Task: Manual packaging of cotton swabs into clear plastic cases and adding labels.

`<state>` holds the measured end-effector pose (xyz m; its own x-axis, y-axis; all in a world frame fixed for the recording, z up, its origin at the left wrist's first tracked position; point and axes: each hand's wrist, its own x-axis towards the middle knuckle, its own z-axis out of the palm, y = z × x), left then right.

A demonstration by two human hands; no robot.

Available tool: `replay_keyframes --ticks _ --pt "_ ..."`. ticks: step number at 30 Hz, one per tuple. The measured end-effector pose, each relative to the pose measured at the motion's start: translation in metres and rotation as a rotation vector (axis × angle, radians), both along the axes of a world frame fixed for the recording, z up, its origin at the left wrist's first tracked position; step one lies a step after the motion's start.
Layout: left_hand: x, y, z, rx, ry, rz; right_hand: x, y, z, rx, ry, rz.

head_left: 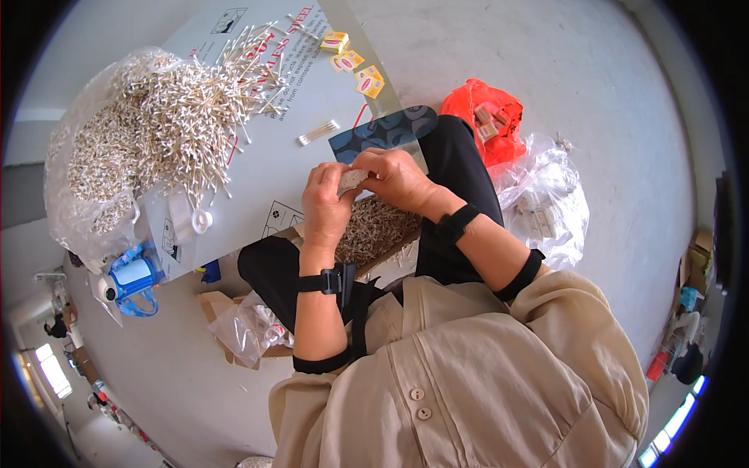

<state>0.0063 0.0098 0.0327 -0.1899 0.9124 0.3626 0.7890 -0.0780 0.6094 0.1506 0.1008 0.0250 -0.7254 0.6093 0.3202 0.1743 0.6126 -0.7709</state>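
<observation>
Over my lap, both hands meet around a short bundle of white-tipped cotton swabs [353,180], whose packed ends face up. My left hand [322,199] is closed on its left side, and my right hand [394,175] grips it from the right with bent fingers. The fingers hide much of the bundle. Just below lies an open carton [395,251] filled with loose cotton swabs [374,232]. On the metal-topped table [273,168], a small row of cotton swabs [318,132] rests beyond my hands. A dark blue patterned sheet [367,142] lies at the table edge.
A clear bag [62,148] spills a large swab heap [183,117] across the table's left. Small yellow boxes [335,41] sit at the far edge. A white roll [201,221] and blue jug [133,278] stand left. Red [460,101] and clear [542,203] bags lie right.
</observation>
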Motion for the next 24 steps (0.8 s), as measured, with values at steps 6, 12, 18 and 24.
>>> replay_keyframes --ticks 6,12,18,24 --pt "0.003 -0.002 0.002 -0.004 -0.134 0.039 0.002 0.000 0.004 -0.028 0.038 0.019" --pt "0.002 -0.003 0.007 0.025 -0.097 0.001 0.004 -0.003 -0.001 -0.298 0.129 0.024" --pt "0.007 -0.004 0.029 0.222 0.265 -0.073 0.023 0.001 0.024 -1.637 0.124 -0.033" --pt "0.026 -0.026 0.059 0.257 -0.225 -0.117 0.019 -0.018 0.034 -1.496 0.514 -0.003"
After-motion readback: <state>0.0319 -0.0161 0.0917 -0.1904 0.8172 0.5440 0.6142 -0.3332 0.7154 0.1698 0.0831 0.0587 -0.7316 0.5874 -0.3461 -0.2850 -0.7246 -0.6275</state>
